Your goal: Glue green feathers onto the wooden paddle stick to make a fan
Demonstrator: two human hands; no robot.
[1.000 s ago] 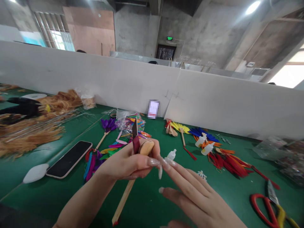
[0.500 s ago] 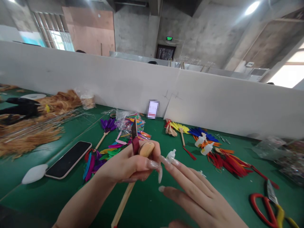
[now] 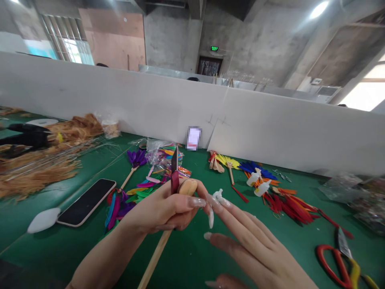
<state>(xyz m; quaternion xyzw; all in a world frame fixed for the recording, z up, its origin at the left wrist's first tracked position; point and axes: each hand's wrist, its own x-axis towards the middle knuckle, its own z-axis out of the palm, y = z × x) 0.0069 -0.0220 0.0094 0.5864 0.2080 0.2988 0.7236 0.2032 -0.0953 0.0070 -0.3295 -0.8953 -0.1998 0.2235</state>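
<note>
Left hand clamped on wood, right hand spread

The left hand [image 3: 168,206] is curled, its grip clamped on the wooden piece [image 3: 188,187] and a dark-red-handled blade [image 3: 175,160], above the worktop's [image 3: 186,269] near middle; a wooden stick [image 3: 155,261] slants below towards the near edge; the right hand [image 3: 255,245] reaches in, fingers apart, tips by the left's; three white bottles [image 3: 262,188], two phones [image 3: 87,202], one pair of scissors [image 3: 338,261] at the near right corner.
</note>
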